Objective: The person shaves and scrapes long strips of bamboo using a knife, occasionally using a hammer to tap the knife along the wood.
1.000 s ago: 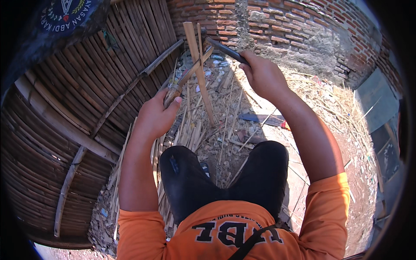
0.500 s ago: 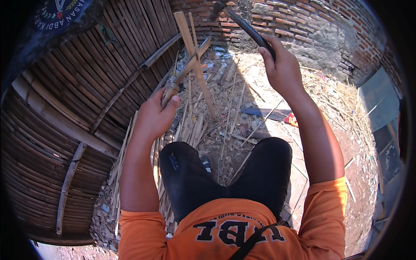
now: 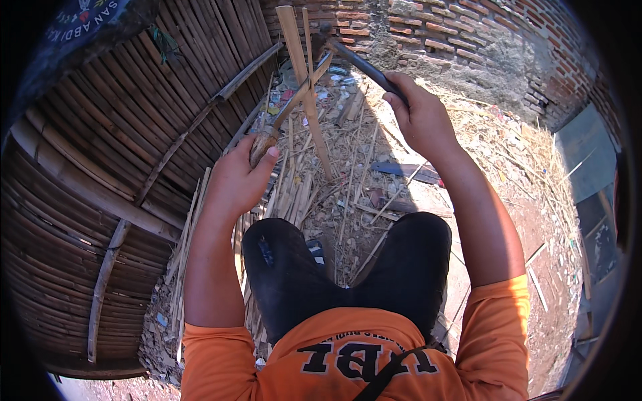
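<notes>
My left hand (image 3: 234,177) is closed round the wooden handle of a machete (image 3: 291,105), whose blade slants up and away to the right. The blade sits in a split bamboo piece (image 3: 291,40), which stands upright and is parted into a wider and a thinner strip at the top. Its lower end reaches the littered ground. My right hand (image 3: 422,119) grips the dark handle of a hammer (image 3: 368,68). The hammer's blurred head is beside the blade's far tip; whether they touch I cannot tell.
A slatted bamboo wall (image 3: 180,100) rises close on the left, a brick wall (image 3: 441,33) at the back. Bamboo strips (image 3: 291,200) and shavings cover the ground between and beyond my knees. A dark flat blade-like piece (image 3: 404,172) lies there too. Grey panels (image 3: 585,150) stand at right.
The hammer has come down and to the left, from above the machete to beside its tip. My left hand has barely moved; the bamboo has shifted slightly in view.
</notes>
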Motion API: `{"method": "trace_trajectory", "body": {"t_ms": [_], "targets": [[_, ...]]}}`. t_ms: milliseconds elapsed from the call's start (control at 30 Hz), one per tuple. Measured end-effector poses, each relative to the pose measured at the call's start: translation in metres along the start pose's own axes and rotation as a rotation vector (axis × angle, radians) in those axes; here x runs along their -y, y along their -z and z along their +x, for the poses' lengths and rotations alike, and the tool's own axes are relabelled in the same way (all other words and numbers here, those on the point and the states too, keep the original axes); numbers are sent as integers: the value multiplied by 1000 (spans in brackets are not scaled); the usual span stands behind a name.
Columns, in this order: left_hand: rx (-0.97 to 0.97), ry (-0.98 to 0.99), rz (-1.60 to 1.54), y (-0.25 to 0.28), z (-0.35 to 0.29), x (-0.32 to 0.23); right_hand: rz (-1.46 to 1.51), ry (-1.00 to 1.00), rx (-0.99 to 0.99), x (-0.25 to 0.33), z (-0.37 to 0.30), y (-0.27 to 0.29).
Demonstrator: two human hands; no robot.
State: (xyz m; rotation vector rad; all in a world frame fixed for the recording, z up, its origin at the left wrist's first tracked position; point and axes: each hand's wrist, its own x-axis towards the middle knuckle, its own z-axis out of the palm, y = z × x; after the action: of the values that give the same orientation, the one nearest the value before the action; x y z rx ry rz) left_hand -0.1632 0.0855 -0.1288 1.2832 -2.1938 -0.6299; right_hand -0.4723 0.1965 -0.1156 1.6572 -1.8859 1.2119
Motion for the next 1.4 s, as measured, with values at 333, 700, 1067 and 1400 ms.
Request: {"method": "trace_trajectory", "body": {"t_ms": [333,700,1067,1400], "targets": [[-43,-46,59,-10,6,13,64,-99,-40,10,-10,7],[-99,2,68,-30,7,1,863,-609,131,44,-49,-39],[139,148,-773,-60,8,-35,991,-643,-33,104,-82,-125],[324,197,-1508,-76,4,-30,730,-486,63,92,-64,-96]]}}
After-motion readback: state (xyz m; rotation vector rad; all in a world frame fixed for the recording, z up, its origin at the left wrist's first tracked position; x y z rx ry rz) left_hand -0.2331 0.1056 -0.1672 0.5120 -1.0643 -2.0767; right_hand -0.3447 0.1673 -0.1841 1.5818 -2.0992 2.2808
